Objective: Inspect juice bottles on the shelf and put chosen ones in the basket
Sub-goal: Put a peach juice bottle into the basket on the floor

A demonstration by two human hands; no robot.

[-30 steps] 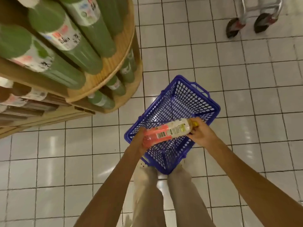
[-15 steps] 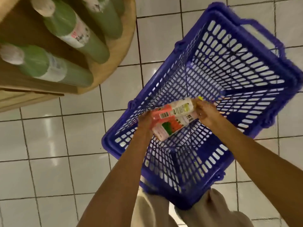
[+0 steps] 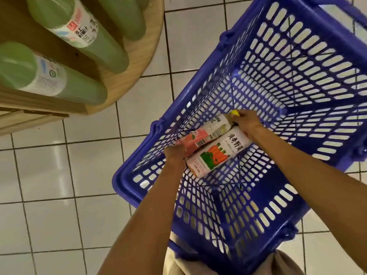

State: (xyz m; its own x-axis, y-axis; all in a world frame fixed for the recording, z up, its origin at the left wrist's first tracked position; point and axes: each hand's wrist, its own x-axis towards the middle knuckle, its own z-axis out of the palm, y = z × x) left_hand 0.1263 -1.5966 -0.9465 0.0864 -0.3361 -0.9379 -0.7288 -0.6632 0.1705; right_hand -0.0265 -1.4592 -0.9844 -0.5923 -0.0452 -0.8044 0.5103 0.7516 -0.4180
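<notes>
Placing step. Left hand [image 3: 174,153] grips the base and right hand [image 3: 245,124] the yellow-capped neck of a pink-labelled plastic juice bottle [image 3: 206,133], low inside the blue perforated plastic basket [image 3: 198,197], beside a carrot-labelled bottle [image 3: 216,153]. Next, probably: release both grips.

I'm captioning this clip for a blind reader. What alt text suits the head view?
Two hands, left hand and right hand, lower a pink-labelled juice bottle into a blue basket, beside a carrot-labelled bottle lying inside. Green bottles stand on a round wooden shelf over white floor tiles.
</notes>
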